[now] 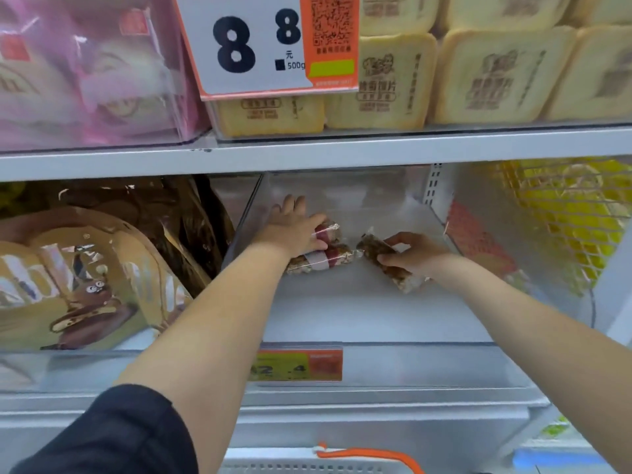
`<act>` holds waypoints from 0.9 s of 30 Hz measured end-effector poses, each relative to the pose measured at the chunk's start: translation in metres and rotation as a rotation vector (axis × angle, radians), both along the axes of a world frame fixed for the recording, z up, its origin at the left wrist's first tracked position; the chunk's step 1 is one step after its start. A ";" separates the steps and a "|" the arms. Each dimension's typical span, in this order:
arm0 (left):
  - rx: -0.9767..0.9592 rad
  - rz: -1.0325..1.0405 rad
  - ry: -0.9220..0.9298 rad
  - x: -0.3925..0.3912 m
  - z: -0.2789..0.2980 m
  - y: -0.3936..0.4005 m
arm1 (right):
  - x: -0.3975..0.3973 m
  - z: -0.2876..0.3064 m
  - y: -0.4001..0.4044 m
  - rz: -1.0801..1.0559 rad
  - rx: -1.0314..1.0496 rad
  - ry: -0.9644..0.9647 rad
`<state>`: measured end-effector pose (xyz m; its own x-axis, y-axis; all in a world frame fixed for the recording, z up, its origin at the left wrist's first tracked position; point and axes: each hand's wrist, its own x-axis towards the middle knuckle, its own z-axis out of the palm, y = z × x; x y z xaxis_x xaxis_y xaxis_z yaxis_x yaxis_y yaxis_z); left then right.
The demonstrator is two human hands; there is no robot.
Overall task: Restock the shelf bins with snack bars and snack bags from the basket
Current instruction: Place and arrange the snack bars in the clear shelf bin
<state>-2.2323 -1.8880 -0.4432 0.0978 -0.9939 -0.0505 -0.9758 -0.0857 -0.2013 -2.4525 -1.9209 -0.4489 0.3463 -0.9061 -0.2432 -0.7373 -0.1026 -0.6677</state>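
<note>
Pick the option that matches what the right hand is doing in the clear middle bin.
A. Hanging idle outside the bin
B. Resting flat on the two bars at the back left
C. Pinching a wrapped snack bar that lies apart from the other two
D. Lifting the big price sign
C: the right hand pinches a wrapped snack bar on the bin floor, apart from the two bars under the left hand.

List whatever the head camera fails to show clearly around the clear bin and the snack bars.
- Basket: cut off by the bottom edge; contents unseen.
- Left hand: covers part of two wrapped snack bars; whether more lie under it cannot be told.
- Bar in the right hand: its label is hidden by the fingers.
- Price tag on the bin front: digits blurred.
- Yellow goods at right: obscured by the bin wall's glare.
</note>
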 end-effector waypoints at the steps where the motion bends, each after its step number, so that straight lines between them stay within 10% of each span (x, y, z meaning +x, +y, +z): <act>1: -0.092 -0.006 -0.099 -0.006 -0.001 0.004 | 0.000 0.002 0.000 0.025 -0.066 0.094; 4: -0.239 -0.012 -0.100 -0.024 -0.008 0.011 | -0.004 0.009 0.003 0.128 -0.146 0.342; 10: 0.174 -0.013 0.116 -0.022 -0.018 0.018 | -0.010 0.027 0.014 0.339 -0.024 0.603; 20: 0.127 0.084 0.061 -0.033 -0.007 0.034 | -0.014 0.012 0.019 0.141 -0.033 0.072; 27: -0.288 -0.216 0.451 -0.070 0.019 0.165 | -0.025 0.037 0.133 -0.025 -0.870 -0.449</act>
<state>-2.3027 -1.7226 -0.4245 -0.0774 -0.9689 0.2352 -0.9611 0.1353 0.2410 -2.4776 -1.7882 -0.4123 0.2220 -0.7150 0.6629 -0.4419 -0.6798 -0.5853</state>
